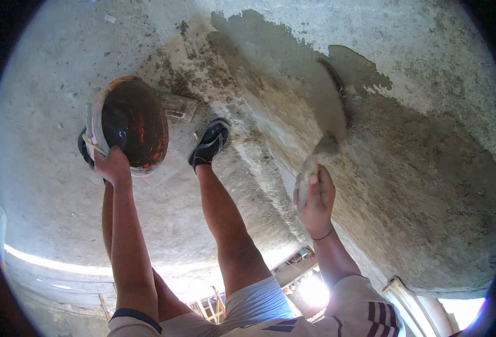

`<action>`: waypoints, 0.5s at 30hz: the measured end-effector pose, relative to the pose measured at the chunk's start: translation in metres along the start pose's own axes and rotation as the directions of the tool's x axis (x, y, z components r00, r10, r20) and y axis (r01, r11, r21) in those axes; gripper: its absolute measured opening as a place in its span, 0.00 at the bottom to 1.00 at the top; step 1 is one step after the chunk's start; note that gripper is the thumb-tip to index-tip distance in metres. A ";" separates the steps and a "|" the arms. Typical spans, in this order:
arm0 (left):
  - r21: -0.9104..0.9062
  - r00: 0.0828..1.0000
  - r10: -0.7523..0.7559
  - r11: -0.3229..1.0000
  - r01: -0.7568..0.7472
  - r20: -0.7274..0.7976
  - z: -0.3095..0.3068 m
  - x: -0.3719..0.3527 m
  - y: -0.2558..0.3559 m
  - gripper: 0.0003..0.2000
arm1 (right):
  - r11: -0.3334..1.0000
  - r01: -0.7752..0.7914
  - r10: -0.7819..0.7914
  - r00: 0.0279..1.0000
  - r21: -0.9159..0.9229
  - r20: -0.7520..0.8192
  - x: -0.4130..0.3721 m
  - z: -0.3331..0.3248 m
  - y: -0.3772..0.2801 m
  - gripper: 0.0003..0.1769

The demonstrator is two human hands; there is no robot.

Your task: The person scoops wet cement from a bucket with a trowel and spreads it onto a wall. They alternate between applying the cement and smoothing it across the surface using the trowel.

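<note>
Two grips at once: curling the fingers of the left hand (114, 164) over the near rim of a round, pale-sided bucket with a dark, orange-streaked inside (158, 135), and closing those of the right hand (314, 194) around a grey, mortar-smeared hand tool, seemingly a trowel (327, 145), held up to a dark-grey, wet-looking coat (281, 56) on the rough concrete wall (427, 185). Impossible to tell how full the bucket, or whether lifted or resting on the pale grey concrete floor (45, 168); placed between two black shoes (209, 143), just beside a flat, rectangular grey slab (180, 108). Could tip and spill toward the shoes if pulled by one rim alone. Could also gouge or drag the wet coat if pressing too hard or with a tilted edge, or lose the tool through smeared, slippery fingers.
</note>
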State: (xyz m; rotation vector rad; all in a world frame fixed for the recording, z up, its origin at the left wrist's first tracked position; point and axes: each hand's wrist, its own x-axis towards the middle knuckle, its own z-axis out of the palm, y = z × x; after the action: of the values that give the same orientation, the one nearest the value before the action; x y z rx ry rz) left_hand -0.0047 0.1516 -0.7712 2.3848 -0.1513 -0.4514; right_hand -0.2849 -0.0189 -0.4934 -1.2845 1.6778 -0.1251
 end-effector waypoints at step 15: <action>0.051 1.000 -0.020 0.999 0.019 0.019 -0.001 0.002 -0.001 0.21 | 0.983 0.175 -0.175 0.985 0.057 0.002 -0.014 0.013 -0.023 0.22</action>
State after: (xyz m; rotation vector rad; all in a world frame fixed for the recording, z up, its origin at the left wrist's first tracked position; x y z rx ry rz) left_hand -0.0027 0.1529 -0.7712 2.4341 -0.1500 -0.4853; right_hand -0.2601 -0.0120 -0.4774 -1.3864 1.5428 -0.2706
